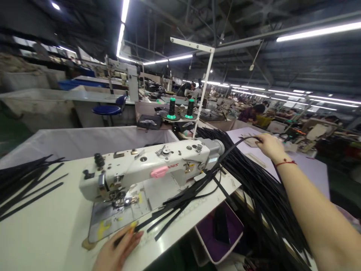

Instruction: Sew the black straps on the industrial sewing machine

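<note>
A white sewing machine [152, 165] with a pink piece on its front stands on the white table. My left hand [118, 246], low in front of the needle plate, has its fingers closed on the end of a black strip [143, 224]. Raised at the right, my right hand [269, 146] pinches a black strip [239, 141] that curves down toward the machine's right end. Several loose strip ends [180, 203] lie across the table below the machine arm. Beside the machine a thick pile of black strips [254, 180] hangs over the table edge.
More black strips [31, 180] lie at the left of the table. Two black thread spools [172, 108] stand behind the machine, near a white upright pole [204, 94]. A purple-lined bin [220, 233] sits below the front edge. Other people work in the background.
</note>
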`<control>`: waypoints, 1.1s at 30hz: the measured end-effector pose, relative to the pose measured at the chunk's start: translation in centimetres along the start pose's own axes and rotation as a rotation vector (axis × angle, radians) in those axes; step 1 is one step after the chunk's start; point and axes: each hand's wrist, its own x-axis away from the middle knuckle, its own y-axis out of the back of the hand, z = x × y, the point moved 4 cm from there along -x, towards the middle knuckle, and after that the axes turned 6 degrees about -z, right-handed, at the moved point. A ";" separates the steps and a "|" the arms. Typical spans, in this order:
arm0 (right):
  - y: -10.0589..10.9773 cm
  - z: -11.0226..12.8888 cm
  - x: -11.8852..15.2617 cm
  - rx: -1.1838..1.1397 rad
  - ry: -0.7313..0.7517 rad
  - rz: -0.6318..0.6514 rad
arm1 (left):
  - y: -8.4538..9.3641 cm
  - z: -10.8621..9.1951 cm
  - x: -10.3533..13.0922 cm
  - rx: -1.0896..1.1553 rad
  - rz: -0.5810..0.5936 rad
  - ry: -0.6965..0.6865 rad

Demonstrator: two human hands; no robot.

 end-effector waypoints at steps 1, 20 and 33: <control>-0.8 0.7 -0.6 0.015 0.005 -0.019 | -1.4 0.7 -0.3 0.026 0.036 0.000; -11.2 21.7 28.4 -0.714 0.251 0.189 | 3.6 -1.7 -5.5 -0.981 0.103 -1.179; -12.0 39.4 36.6 -0.770 0.582 0.574 | 3.9 -12.8 -13.3 -1.254 0.427 -1.216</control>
